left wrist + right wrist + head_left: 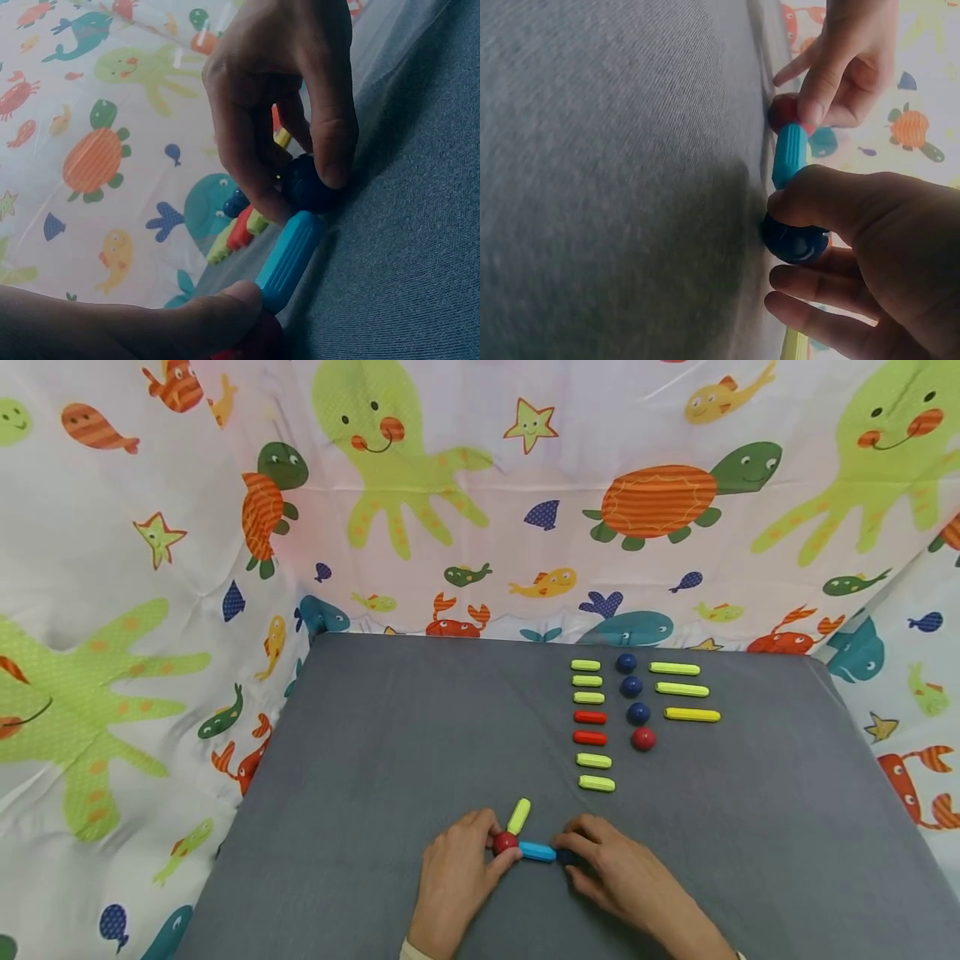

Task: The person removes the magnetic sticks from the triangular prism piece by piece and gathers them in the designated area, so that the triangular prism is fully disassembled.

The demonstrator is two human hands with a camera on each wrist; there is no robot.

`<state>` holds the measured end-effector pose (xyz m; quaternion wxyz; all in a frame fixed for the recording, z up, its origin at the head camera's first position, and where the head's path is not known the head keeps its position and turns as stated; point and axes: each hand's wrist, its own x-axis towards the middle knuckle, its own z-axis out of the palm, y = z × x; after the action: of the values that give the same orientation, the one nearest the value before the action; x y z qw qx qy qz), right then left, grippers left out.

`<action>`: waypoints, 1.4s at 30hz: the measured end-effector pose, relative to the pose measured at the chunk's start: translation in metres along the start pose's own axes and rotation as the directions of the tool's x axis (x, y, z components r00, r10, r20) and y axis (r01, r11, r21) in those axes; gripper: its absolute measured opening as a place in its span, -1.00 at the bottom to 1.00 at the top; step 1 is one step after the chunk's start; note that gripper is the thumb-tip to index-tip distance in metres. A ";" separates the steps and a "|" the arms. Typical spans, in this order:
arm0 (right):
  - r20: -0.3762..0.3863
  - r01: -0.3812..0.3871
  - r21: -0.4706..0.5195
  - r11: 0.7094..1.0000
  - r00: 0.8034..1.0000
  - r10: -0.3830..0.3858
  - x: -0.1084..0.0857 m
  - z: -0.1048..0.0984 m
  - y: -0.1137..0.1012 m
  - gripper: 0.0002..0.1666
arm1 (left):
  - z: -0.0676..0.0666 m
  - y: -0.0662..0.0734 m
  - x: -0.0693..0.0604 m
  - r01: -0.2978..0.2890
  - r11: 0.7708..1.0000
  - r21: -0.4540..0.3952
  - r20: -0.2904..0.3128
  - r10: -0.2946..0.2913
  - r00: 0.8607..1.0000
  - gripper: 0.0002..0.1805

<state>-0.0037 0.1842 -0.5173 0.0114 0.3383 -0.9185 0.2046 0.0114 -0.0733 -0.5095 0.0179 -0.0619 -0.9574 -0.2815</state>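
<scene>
Near the front of the table, my left hand [456,877] pinches a red ball [506,841] between thumb and fingers. A short yellow-green stick [518,817] points up and away from that ball, and a light blue stick [537,852] extends from it to the right. At the blue stick's other end is a dark blue ball [309,186], meeting the stick's tip. My right hand [626,872] grips this dark ball with thumb and index finger; its other fingers are spread below in the right wrist view. The head view shows the dark ball mostly covered.
Beyond my right hand lies a column of short yellow-green and red sticks [590,717]. Beside it runs a column of dark blue balls [631,687] ending in a red ball [643,739]. Longer yellow sticks [692,715] lie rightmost. A patterned curtain [465,527] borders the grey tabletop [360,760].
</scene>
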 end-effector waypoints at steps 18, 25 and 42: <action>-0.189 -0.063 -0.068 0.996 0.981 0.049 -0.002 -0.039 0.057 -0.36 | -0.001 0.000 0.001 -0.011 1.000 0.002 -0.014 0.011 1.000 -0.59; -0.218 -0.157 -0.094 0.983 0.967 0.134 0.001 -0.047 0.085 -0.43 | -0.001 0.000 0.000 -0.019 1.000 0.014 -0.015 0.019 1.000 -0.58; -0.147 -0.307 -0.105 0.946 0.946 0.290 0.009 -0.053 0.112 -0.46 | -0.001 0.000 0.002 -0.010 0.999 0.031 -0.005 0.010 1.000 -0.57</action>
<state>-0.0873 0.2757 -0.5085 0.0612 0.1797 -0.9675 0.1670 0.0098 -0.0738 -0.5081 0.0228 -0.0657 -0.9612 -0.2669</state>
